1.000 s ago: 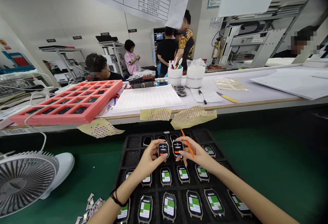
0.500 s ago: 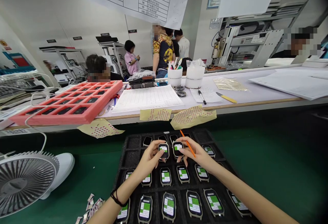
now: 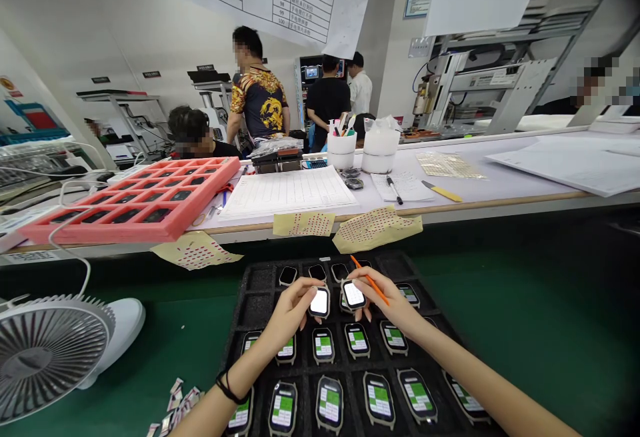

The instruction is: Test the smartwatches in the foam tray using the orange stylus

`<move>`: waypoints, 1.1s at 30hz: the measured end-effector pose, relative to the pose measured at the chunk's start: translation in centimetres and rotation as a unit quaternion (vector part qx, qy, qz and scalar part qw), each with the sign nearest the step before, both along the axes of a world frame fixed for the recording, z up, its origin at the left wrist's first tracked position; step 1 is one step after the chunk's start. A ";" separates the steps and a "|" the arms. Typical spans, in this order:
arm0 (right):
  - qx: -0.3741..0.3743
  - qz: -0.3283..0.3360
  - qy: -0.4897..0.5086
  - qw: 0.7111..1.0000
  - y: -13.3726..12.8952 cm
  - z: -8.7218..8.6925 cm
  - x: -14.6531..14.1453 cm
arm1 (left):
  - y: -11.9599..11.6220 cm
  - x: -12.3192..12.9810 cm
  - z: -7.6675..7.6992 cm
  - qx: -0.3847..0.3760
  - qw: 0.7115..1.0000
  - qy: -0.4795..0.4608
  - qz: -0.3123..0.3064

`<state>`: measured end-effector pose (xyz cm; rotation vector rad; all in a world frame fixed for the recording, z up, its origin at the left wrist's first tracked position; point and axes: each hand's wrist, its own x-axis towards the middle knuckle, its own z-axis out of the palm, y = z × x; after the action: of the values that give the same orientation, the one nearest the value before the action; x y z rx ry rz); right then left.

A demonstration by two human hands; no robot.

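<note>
Above the black foam tray (image 3: 260,308), my left hand (image 3: 293,307) grips a smartwatch (image 3: 319,302) with a bright white screen, its thumb at the screen's left edge. My right hand (image 3: 383,294) holds another smartwatch (image 3: 354,295), tilted, with a pale screen of small icons. An orange pen-like stick (image 3: 369,279) is tucked in the right hand's fingers. Several more watches lie in the tray's pockets; those in the nearer rows, such as one watch (image 3: 330,402), show green and white blocks. Dark-screened watches (image 3: 288,276) lie in the far row.
A desk fan (image 3: 55,357) stands at left, with small strips (image 3: 183,407) beside the tray. On the shelf are a pink foam tray (image 3: 170,224), paper sheets (image 3: 290,190), pen cups (image 3: 342,150) and a yellow-handled knife (image 3: 443,190). Several people stand or sit beyond.
Both held watches' screens went from green and white blocks to mostly white. The right watch tilted slightly, and the left thumb slid off its screen. In the background, a person in a patterned shirt moved left.
</note>
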<state>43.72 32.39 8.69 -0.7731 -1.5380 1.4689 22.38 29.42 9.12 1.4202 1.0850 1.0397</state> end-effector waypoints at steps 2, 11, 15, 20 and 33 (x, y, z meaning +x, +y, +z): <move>-0.009 0.006 0.000 1.000 0.1 -0.1 0.0 | 0.0 0.0 0.0 0.002 1.000 -0.005 -0.006; -0.018 0.055 0.005 0.998 0.1 -0.2 0.2 | -0.1 0.2 -0.1 -0.002 1.000 0.002 -0.011; -0.029 0.034 -0.007 0.999 -0.1 -0.1 0.0 | -0.1 0.1 -0.1 0.006 1.000 0.008 0.009; -0.035 0.020 0.004 0.999 -0.2 0.0 -0.1 | -0.1 0.1 0.2 0.012 1.000 0.010 0.016; -0.032 -0.003 0.019 0.999 -0.1 0.1 -0.2 | 0.0 0.1 -0.1 0.009 1.000 -0.001 0.016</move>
<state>43.55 32.26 8.76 -0.7830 -1.4642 1.5264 22.45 29.46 9.04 1.4202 1.1018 1.0755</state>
